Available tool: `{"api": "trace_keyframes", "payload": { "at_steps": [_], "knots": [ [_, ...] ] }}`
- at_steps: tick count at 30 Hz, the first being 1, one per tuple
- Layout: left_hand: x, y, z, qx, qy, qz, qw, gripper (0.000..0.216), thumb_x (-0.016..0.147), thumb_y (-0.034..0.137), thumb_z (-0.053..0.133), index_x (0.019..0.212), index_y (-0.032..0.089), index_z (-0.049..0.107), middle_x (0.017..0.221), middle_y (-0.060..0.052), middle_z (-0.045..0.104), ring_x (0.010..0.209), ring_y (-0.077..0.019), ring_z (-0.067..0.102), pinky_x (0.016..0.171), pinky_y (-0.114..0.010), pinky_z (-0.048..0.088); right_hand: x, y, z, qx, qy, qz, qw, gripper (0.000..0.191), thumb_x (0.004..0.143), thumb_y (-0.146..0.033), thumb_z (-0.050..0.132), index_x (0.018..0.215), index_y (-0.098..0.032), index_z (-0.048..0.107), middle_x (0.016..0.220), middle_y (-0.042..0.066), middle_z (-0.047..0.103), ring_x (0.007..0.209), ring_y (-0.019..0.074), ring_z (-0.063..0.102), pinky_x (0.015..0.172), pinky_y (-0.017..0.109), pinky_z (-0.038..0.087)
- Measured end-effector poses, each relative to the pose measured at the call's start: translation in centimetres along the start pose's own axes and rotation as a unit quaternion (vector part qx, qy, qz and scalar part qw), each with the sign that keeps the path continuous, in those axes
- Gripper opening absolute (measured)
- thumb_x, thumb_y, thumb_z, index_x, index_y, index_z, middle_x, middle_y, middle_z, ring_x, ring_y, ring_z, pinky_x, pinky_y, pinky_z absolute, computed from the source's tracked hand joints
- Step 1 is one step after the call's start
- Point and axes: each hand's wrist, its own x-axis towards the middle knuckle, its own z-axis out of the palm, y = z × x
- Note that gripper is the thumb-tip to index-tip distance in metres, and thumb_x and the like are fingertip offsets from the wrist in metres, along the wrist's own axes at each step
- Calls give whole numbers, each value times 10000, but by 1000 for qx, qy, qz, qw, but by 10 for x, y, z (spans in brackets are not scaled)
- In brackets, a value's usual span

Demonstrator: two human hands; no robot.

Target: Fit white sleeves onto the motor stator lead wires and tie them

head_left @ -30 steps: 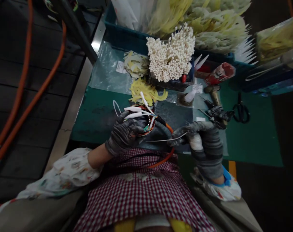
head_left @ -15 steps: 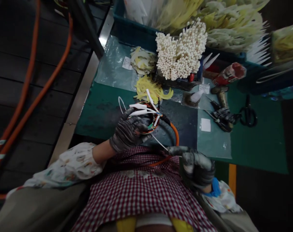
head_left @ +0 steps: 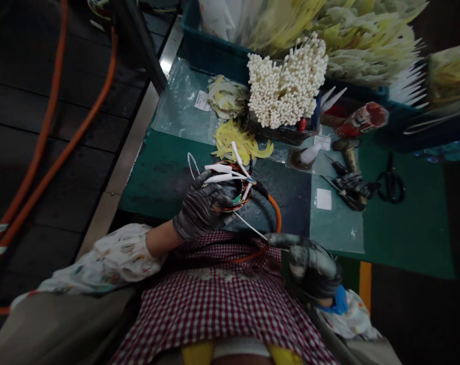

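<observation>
My left hand (head_left: 200, 209), in a dark striped glove, is wrapped round a round wound coil (head_left: 235, 191) with coloured wires and white sleeves (head_left: 218, 173) sticking out of it. An orange cable (head_left: 276, 219) curves from the coil toward my lap. My right hand (head_left: 308, 262), also gloved, pinches a thin white cord (head_left: 250, 226) that runs taut from the coil down to its fingertips, just past the table's front edge.
On the green table (head_left: 400, 233) stand a bundle of white tubes (head_left: 286, 86), yellow strips (head_left: 239, 144), a blue bin (head_left: 211, 50) of yellow and white slips, pliers-like tools (head_left: 349, 185) and black scissors (head_left: 391, 182). Orange hoses (head_left: 59, 126) run along the dark floor at left.
My right hand came down from table height toward my lap and drew the white cord taut at a slant. My left hand kept its hold on the coil.
</observation>
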Motion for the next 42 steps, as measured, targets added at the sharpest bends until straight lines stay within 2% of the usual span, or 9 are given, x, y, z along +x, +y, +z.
{"api": "trace_keyframes", "payload": {
  "at_steps": [11, 15, 19, 24, 27, 30, 33, 36, 42],
  "knots": [
    [1, -2, 1, -9, -1, -3, 1000, 188, 1004, 460, 752, 1048, 289, 686, 1083, -18, 796, 1023, -252, 774, 1183, -556, 600, 5, -10, 5, -82, -3, -40, 996, 510, 1065, -646, 591, 1189, -232, 862, 540, 3, 582, 471, 159, 508, 451, 298, 453],
    [0, -5, 2, -10, 4, 12, 1000, 200, 997, 445, 754, 1081, 274, 694, 1070, -24, 812, 1078, -266, 785, 1223, -563, 576, 42, -17, 16, -143, -9, -114, 983, 382, 1005, -579, 737, 1155, -252, 865, 749, 30, 750, 643, 181, 678, 625, 319, 608],
    [2, -5, 3, -12, 11, 11, 1000, 198, 995, 437, 745, 1145, 311, 717, 1193, -21, 828, 1218, -280, 773, 1306, -580, 508, 92, -26, 27, -295, 63, -307, 903, 319, 1035, -539, 697, 1117, -275, 856, 1079, 87, 858, 965, 256, 809, 867, 377, 674],
    [4, -3, 3, -19, 18, 10, 1000, 176, 960, 375, 758, 1129, 331, 732, 1246, -3, 827, 1253, -278, 773, 1319, -576, 489, 128, -51, 37, -477, 54, -289, 828, 380, 1112, -508, 611, 1148, -218, 852, 934, 109, 858, 822, 244, 787, 738, 322, 604],
    [4, -2, 3, -10, -8, -11, 1000, 166, 946, 412, 763, 1092, 334, 759, 1183, -2, 834, 1221, -285, 782, 1312, -582, 496, 134, -61, 42, -435, 13, -287, 853, 357, 1107, -475, 622, 1099, -201, 852, 901, 90, 853, 793, 218, 775, 733, 309, 588],
    [4, -1, 2, -7, 7, -5, 1000, 156, 988, 420, 746, 1103, 316, 766, 1247, -11, 832, 1290, -277, 760, 1323, -556, 487, 134, -65, 40, -260, 32, -298, 918, 350, 1094, -483, 639, 1091, -205, 852, 991, 76, 874, 873, 216, 805, 818, 332, 643],
    [6, 0, 0, -5, -5, -8, 1000, 222, 1014, 430, 700, 1191, 309, 760, 1356, -14, 811, 1358, -277, 731, 1338, -552, 472, 131, -70, 32, -146, -35, -261, 954, 356, 1080, -526, 668, 1106, -230, 864, 1083, 57, 881, 983, 219, 822, 924, 357, 673],
    [7, -2, -1, -13, -5, 9, 1000, 271, 1024, 447, 682, 1223, 272, 738, 1331, -43, 820, 1377, -277, 723, 1324, -555, 491, 129, -71, 22, -144, -106, -247, 952, 233, 1021, -427, 757, 1067, -222, 859, 1062, 45, 878, 962, 198, 815, 923, 345, 671],
    [5, -6, 2, -21, 16, 23, 999, 225, 1026, 440, 746, 1175, 272, 731, 1261, -19, 837, 1358, -266, 736, 1296, -547, 512, 132, -63, 18, -183, -63, -277, 941, 156, 956, -338, 755, 993, -207, 831, 960, 46, 866, 847, 177, 788, 795, 306, 655]
  ]
}}
